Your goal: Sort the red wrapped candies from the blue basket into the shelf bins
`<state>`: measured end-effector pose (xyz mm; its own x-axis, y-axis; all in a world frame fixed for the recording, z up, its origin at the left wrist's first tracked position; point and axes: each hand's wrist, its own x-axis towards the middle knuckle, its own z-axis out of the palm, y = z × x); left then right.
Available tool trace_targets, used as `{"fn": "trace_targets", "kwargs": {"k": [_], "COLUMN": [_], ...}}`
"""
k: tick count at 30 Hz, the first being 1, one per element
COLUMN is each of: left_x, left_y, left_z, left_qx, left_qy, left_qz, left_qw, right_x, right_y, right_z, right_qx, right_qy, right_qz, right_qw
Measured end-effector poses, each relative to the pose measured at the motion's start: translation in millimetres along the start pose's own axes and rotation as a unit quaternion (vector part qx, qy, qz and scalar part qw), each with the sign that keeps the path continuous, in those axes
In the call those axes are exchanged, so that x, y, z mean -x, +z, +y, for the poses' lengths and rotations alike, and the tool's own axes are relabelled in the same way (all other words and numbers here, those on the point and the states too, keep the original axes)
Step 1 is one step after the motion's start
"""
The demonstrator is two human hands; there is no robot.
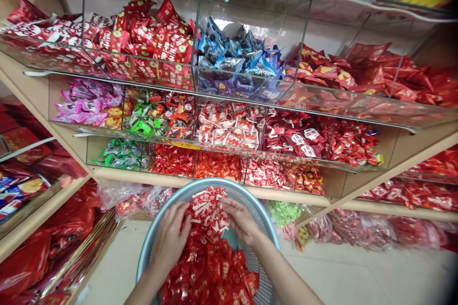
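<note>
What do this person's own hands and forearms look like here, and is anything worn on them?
The left hand and right hand are ungloved, with slender fingers. The forearms are bare as far as the picture shows, with no sleeve, watch or bracelet in view. Fine details such as small rings are too blurred to tell.

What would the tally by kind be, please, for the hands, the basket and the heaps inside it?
Hands, left hand and right hand: 2
Perforated basket: 1
Heap of small red-and-white candies: 1
Heap of red packets: 1
Total: 5
</note>
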<state>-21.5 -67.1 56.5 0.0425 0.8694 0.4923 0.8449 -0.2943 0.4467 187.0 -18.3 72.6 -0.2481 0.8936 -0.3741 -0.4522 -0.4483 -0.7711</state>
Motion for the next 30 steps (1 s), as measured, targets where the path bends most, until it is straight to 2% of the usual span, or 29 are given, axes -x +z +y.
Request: {"fn": "trace_targets", "kwargs": {"k": [4,8,15,18,23,30], "left_x": [12.6,21.0,19.5,13.3,-9.0,-30.1], "left_y": [9.6,12.4,9.2,9.4,9.9,32.3], "left_z": [41.8,52.7,33.6,18.2,-10.6,-25.4], "left_qx": [0.043,0.076,0.099,0.102,0.071,-0.045], "left_qy": [0.116,0.168,0.166,0.124,0.061,0.045], "left_qz": [-0.062,-0.047,-0.031,-0.013,0.020,-0.030], "left_qw": [0.990,0.982,0.981,0.987,0.995,0.998], "right_x": [10.6,14.5,17.2,21.2,29.9,41.3], "right_y": [10.1,15.2,19.2,15.5,-6.8,-41.9], "right_z": [22.5,38.3,39.9,40.1,43.6,34.3], "right_qx": [-0.071,-0.107,-0.118,-0.123,-0.105,-0.095], "right_qy": [0.046,0.075,0.103,0.107,0.120,0.088], "right_qz": [-0.002,-0.004,-0.004,0.003,0.037,0.062], "right_qw": [0.996,0.991,0.988,0.987,0.987,0.990]}}
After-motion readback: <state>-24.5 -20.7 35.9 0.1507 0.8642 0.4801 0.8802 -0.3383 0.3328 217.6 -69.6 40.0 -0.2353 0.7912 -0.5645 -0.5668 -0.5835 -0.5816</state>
